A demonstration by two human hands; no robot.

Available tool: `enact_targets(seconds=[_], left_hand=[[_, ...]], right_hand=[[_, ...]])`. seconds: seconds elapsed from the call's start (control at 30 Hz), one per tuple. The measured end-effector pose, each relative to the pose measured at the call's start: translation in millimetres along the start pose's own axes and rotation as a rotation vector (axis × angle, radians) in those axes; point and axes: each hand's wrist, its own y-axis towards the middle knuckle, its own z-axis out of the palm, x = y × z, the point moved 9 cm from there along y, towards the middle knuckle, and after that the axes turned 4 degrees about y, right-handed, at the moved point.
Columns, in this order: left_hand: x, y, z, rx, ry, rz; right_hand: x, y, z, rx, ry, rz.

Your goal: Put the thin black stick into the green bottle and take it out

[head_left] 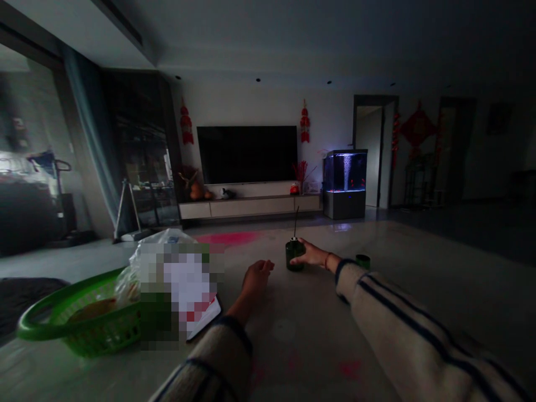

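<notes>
Out toward the middle of the worktop (293,340), the right hand (313,255) is wrapping its grip around a small dark green jar (295,258) that's got a thin stick (296,220) poking up out of it. The left hand (256,276) is resting near the jar, not touching it, grip loosely curled and holding nothing. A small green cap (363,261) is sitting just past the right wrist, and a green basket (50,321) with a plastic bag (161,241) is sitting way off left.

R hand (312,255) holds green jar (293,260); L hand (256,277) near.
</notes>
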Motion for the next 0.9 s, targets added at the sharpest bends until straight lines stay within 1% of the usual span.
enact_targets(seconds=[0.07, 0.1, 0.2, 0.3, 0.37, 0.47, 0.57, 0.77, 0.83, 0.9], left_hand=[[-1, -2, 5.2, 0.022, 0.021, 0.006], [-2, -2, 7.6, 0.032, 0.026, 0.008], [-1, -5, 12.2, 0.05, 0.027, -0.003], [-1, -8, 13.7, 0.064, 0.023, -0.037], [-3, -10, 13.6, 0.071, 0.021, -0.047], [-7, -11, 12.9, 0.074, 0.038, -0.044], [-8, -12, 13.5, 0.084, 0.042, -0.047], [-9, -12, 13.8, 0.112, 0.028, -0.035], [-8, -13, 12.4, 0.116, 0.021, -0.04], [-7, -13, 9.7, 0.106, 0.01, -0.045]], right_hand=[[-2, 10, -3, 0.019, 0.002, 0.0], [-4, 14, -6, 0.005, -0.004, 0.013], [-11, 23, -16, -0.05, -0.03, 0.105], [-14, 29, -17, -0.024, -0.019, 0.164], [-15, 31, -17, -0.002, -0.012, 0.179], [-17, 30, -20, -0.011, -0.009, 0.195], [-17, 29, -22, -0.032, 0.012, 0.176], [-8, 25, -20, 0.023, 0.054, 0.074], [-7, 23, -20, 0.023, 0.042, 0.076], [-8, 21, -23, -0.022, 0.015, 0.106]])
